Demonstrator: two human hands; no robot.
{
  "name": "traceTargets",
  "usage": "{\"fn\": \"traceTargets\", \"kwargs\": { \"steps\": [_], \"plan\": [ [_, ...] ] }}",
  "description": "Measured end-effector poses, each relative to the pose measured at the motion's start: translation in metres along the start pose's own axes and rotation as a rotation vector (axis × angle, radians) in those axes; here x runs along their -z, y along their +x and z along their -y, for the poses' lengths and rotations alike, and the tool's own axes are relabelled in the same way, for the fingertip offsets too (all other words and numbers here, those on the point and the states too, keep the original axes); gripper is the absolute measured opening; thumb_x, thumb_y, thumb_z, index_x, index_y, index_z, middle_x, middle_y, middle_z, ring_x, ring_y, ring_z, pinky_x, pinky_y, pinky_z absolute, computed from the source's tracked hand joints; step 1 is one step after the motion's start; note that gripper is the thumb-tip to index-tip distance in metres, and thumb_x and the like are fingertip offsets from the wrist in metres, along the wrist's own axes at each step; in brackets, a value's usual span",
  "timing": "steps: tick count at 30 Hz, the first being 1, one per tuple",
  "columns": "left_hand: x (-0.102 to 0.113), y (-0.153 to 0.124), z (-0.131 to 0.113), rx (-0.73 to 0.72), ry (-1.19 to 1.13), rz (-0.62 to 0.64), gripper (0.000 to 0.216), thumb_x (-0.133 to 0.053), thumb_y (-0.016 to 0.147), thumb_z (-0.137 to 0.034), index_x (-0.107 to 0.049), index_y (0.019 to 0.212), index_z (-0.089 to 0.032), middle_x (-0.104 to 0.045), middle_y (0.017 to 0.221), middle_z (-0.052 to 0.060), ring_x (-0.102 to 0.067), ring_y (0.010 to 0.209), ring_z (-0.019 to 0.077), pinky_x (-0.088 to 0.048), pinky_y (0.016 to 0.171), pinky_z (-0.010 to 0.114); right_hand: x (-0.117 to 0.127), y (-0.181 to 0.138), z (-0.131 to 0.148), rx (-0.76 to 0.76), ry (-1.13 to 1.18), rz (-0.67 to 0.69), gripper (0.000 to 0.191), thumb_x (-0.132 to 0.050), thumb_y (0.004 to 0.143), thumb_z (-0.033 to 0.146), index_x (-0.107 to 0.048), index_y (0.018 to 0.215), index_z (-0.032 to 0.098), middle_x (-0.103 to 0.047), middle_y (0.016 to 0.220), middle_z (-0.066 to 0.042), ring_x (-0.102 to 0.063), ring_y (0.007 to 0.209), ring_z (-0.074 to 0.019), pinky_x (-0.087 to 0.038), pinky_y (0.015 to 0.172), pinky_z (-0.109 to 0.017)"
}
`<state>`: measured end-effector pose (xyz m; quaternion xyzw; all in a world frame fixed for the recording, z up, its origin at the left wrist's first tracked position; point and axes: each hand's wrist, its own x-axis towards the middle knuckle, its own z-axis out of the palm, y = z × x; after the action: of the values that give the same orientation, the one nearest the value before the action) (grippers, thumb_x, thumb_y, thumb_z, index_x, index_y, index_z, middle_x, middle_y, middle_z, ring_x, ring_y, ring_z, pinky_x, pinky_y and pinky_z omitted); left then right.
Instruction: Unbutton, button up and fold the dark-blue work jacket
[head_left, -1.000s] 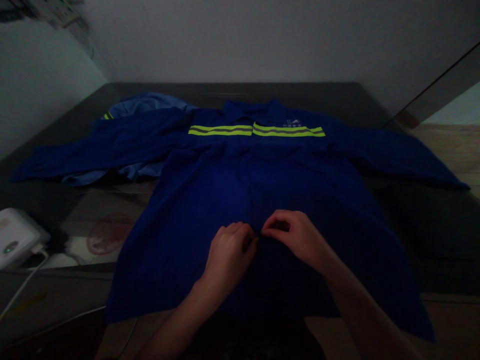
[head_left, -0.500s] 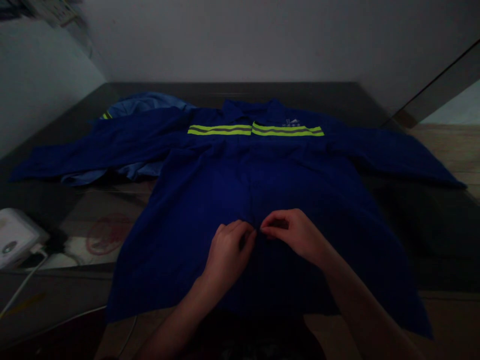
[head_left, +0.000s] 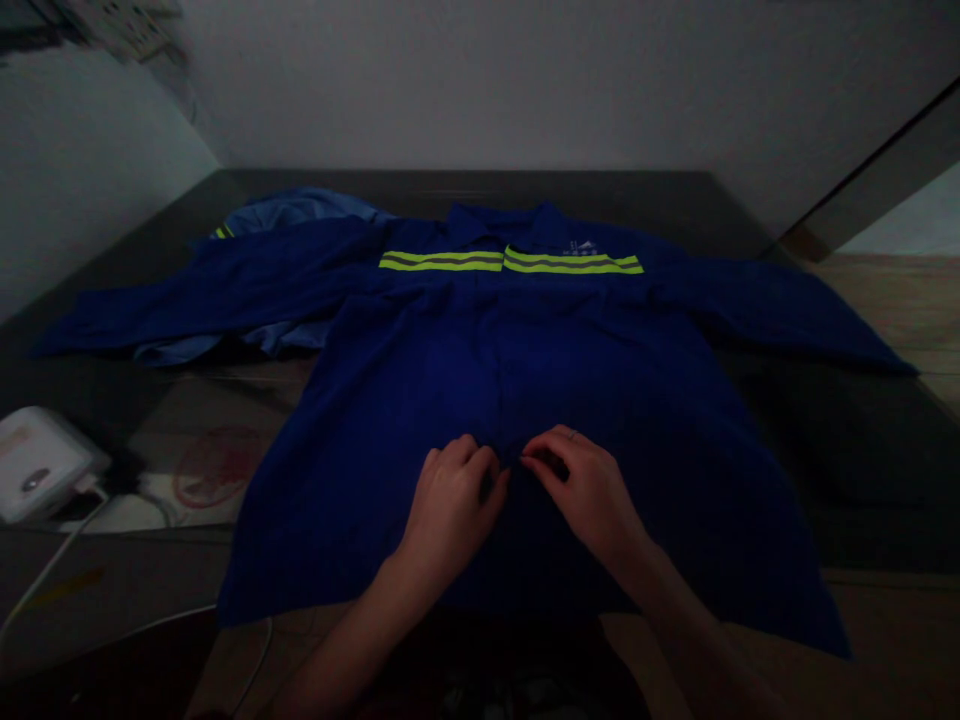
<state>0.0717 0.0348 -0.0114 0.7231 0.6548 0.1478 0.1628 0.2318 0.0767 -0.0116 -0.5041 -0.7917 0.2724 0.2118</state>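
Two hands pinched the jacket's front seam.

The blue jacket [head_left: 525,400] lay flat mid-frame on the table [head_left: 675,195]. The left hand [head_left: 450,505] and right hand [head_left: 589,490] were curled, fingertips nipping its middle edges together. Keeping both edges lined up and flat would help. A white box [head_left: 37,465] sat at the left.

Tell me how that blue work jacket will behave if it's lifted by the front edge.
The blue work jacket is probably floppy: it lies flat with soft wrinkles. Its spread sleeves would likely trail and drag. Both hands, left hand and right hand, pinch its front, so it seems easily gathered.
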Motion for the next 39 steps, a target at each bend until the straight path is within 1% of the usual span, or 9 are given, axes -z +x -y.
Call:
{"fn": "traceTargets", "kwargs": {
  "steps": [4, 7, 9, 12, 17, 25, 30, 35, 39],
  "plan": [
    [-0.005, -0.003, 0.003, 0.005, 0.033, -0.057, 0.005, -0.055, 0.086, -0.024, -0.056, 0.087, -0.02, -0.055, 0.087, 0.003, -0.053, 0.084, 0.0213, -0.039, 0.072, 0.033, -0.009, -0.001, -0.003, 0.043, -0.184, -0.064, 0.011, -0.056, 0.087, 0.02, -0.063, 0.078, 0.021, -0.063, 0.078, -0.003, -0.058, 0.077, -0.0191, -0.041, 0.071, -0.032],
    [-0.004, -0.008, 0.007, -0.013, 0.029, -0.115, 0.017, -0.057, 0.085, -0.025, -0.056, 0.102, -0.019, -0.057, 0.102, 0.007, -0.053, 0.095, 0.024, -0.043, 0.079, 0.038, -0.006, -0.004, -0.006, 0.077, -0.241, -0.101, 0.012, -0.055, 0.088, 0.023, -0.064, 0.082, 0.021, -0.064, 0.083, -0.005, -0.058, 0.081, -0.0206, -0.042, 0.074, -0.035],
    [-0.002, -0.014, 0.01, -0.033, 0.031, -0.14, 0.027, -0.056, 0.086, -0.025, -0.054, 0.112, -0.019, -0.055, 0.117, 0.01, -0.05, 0.107, 0.0261, -0.043, 0.087, 0.042, -0.002, -0.01, -0.007, 0.086, -0.251, -0.119, 0.011, -0.055, 0.088, 0.024, -0.066, 0.091, 0.021, -0.064, 0.094, -0.007, -0.058, 0.089, -0.0225, -0.044, 0.079, -0.038],
    [0.0, -0.025, 0.014, -0.071, 0.066, -0.122, 0.038, -0.053, 0.088, -0.025, -0.051, 0.126, -0.023, -0.048, 0.135, 0.01, -0.041, 0.125, 0.0282, -0.037, 0.1, 0.048, 0.003, -0.024, -0.006, 0.088, -0.297, -0.125, 0.027, -0.055, 0.089, 0.028, -0.063, 0.113, 0.021, -0.06, 0.118, -0.011, -0.054, 0.108, -0.0268, -0.045, 0.089, -0.044],
    [-0.002, -0.03, 0.021, -0.107, 0.151, -0.069, 0.044, -0.047, 0.091, -0.026, -0.044, 0.136, -0.027, -0.039, 0.146, 0.007, -0.031, 0.137, 0.0265, -0.027, 0.11, 0.053, -0.001, -0.036, -0.007, 0.103, -0.41, -0.067, 0.04, -0.056, 0.088, 0.032, -0.057, 0.127, 0.024, -0.049, 0.138, -0.012, -0.041, 0.128, -0.0304, -0.037, 0.103, -0.052],
    [0.0, 0.005, 0.034, -0.126, 0.185, -0.059, 0.046, -0.047, 0.092, -0.029, -0.042, 0.138, -0.026, -0.037, 0.148, 0.007, -0.03, 0.137, 0.0265, -0.028, 0.11, 0.052, -0.003, 0.0, -0.018, 0.101, -0.407, -0.076, 0.041, -0.052, 0.091, 0.036, -0.055, 0.13, 0.025, -0.046, 0.142, -0.011, -0.038, 0.132, -0.0286, -0.033, 0.106, -0.053],
    [0.003, 0.022, 0.037, -0.128, 0.177, -0.05, 0.046, -0.048, 0.092, -0.029, -0.042, 0.138, -0.025, -0.036, 0.148, 0.008, -0.03, 0.137, 0.027, -0.028, 0.11, 0.051, 0.005, 0.017, -0.018, 0.123, -0.395, -0.053, 0.04, -0.054, 0.09, 0.029, -0.056, 0.129, 0.021, -0.048, 0.139, -0.013, -0.039, 0.131, -0.0297, -0.034, 0.106, -0.053],
    [0.008, 0.008, 0.032, -0.137, 0.058, -0.129, 0.038, -0.05, 0.09, -0.023, -0.051, 0.128, -0.019, -0.049, 0.136, 0.012, -0.043, 0.127, 0.0256, -0.035, 0.106, 0.047, 0.003, -0.015, 0.005, 0.229, -0.246, -0.124, 0.028, -0.053, 0.089, 0.02, -0.063, 0.115, 0.02, -0.059, 0.123, -0.011, -0.052, 0.115, -0.0252, -0.044, 0.098, -0.046],
    [0.01, -0.015, 0.024, -0.138, -0.106, -0.121, 0.021, -0.048, 0.091, -0.018, -0.062, 0.106, -0.019, -0.061, 0.111, 0.008, -0.056, 0.105, 0.0206, -0.045, 0.095, 0.039, -0.009, -0.046, 0.024, 0.296, -0.186, 0.023, 0.02, -0.068, 0.079, 0.024, -0.065, 0.099, 0.021, -0.064, 0.105, -0.008, -0.057, 0.098, -0.0255, -0.05, 0.083, -0.043]
  ]
}}
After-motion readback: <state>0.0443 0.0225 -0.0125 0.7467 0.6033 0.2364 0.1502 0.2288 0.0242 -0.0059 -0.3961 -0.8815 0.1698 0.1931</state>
